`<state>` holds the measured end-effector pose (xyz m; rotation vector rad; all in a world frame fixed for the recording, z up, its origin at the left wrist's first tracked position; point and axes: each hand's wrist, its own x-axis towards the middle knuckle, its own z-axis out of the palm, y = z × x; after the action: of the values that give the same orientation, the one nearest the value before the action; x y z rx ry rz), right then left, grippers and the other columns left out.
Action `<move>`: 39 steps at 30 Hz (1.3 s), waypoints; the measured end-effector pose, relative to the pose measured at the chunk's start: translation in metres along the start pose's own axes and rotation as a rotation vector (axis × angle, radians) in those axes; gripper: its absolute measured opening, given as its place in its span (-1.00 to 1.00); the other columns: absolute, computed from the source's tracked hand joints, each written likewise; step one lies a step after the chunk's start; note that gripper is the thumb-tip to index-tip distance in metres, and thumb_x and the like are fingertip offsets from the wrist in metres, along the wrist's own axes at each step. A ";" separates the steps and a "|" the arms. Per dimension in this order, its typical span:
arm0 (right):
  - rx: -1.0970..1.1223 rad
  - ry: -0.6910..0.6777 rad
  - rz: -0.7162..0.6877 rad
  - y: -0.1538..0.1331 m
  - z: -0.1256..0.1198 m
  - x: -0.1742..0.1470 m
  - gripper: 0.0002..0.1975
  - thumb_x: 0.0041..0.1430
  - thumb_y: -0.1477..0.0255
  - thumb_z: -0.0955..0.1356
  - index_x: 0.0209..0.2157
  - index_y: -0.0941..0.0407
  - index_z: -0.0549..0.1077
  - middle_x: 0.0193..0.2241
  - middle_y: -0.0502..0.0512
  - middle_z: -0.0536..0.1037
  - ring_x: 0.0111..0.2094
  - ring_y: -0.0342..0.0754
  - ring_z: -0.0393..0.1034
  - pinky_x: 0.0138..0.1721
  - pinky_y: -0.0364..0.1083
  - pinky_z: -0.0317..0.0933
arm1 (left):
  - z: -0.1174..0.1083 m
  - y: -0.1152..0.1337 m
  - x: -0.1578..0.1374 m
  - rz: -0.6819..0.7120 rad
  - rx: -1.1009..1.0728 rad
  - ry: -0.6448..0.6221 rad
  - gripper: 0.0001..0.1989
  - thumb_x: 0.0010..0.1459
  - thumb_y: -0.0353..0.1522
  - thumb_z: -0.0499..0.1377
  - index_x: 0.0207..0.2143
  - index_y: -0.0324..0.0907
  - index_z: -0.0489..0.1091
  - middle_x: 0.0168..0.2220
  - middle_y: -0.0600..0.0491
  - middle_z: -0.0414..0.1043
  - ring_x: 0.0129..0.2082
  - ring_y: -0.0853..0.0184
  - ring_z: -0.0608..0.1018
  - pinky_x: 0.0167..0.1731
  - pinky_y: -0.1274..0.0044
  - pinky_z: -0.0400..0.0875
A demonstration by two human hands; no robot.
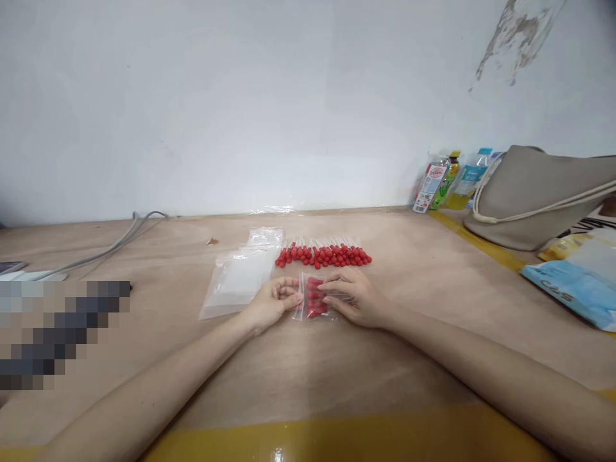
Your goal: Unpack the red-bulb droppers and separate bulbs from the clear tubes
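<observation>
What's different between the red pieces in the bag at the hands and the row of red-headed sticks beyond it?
The bagged red pieces are few; the row of red-headed sticks has many more.
The bagged pieces lie inside a clear plastic bag; the row lies outside it.
The bagged pieces lie crosswise, while the row's sticks point toward the wall.
Both share the red colour.

Clear plastic bag (299,310), red bulbs (316,301) inside, near bunched red-tipped sticks (327,256).
</observation>
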<state>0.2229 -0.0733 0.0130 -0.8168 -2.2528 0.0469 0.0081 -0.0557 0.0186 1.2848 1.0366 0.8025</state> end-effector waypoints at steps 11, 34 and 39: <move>-0.174 -0.012 -0.183 0.003 0.022 0.036 -0.80 0.17 0.46 0.23 -0.44 0.08 0.46 -0.42 0.04 0.43 -0.34 -0.11 0.19 -0.26 -0.06 0.02 | 0.000 0.009 0.002 0.002 0.106 -0.121 -0.66 -0.20 -0.30 0.33 -0.33 -0.27 0.41 -0.59 0.16 0.35 -0.58 0.52 0.35 -0.50 0.64 0.21; -0.336 -0.026 -0.307 0.008 0.025 0.032 -0.83 0.14 0.57 0.17 -0.36 0.15 0.36 -0.37 0.05 0.45 -0.26 -0.08 0.16 -0.15 -0.02 -0.03 | 0.005 0.013 0.000 0.030 0.197 -0.139 -0.71 -0.07 -0.18 0.20 -0.50 -0.26 0.34 -0.60 0.18 0.28 -0.56 0.49 0.33 -0.46 0.59 0.25; -0.317 -0.031 -0.313 0.009 0.025 0.032 -0.82 0.16 0.57 0.17 -0.39 0.14 0.37 -0.38 0.03 0.48 -0.24 -0.08 0.19 -0.11 -0.01 -0.04 | 0.002 0.002 0.005 0.290 0.670 -0.025 -0.67 0.08 -0.19 0.04 -0.59 -0.23 0.27 -0.62 0.16 0.16 -0.57 0.45 0.27 -0.52 0.57 0.19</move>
<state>0.1942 -0.0432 0.0123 -0.6142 -2.4259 -0.4560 0.0119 -0.0513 0.0199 2.0448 1.1616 0.6672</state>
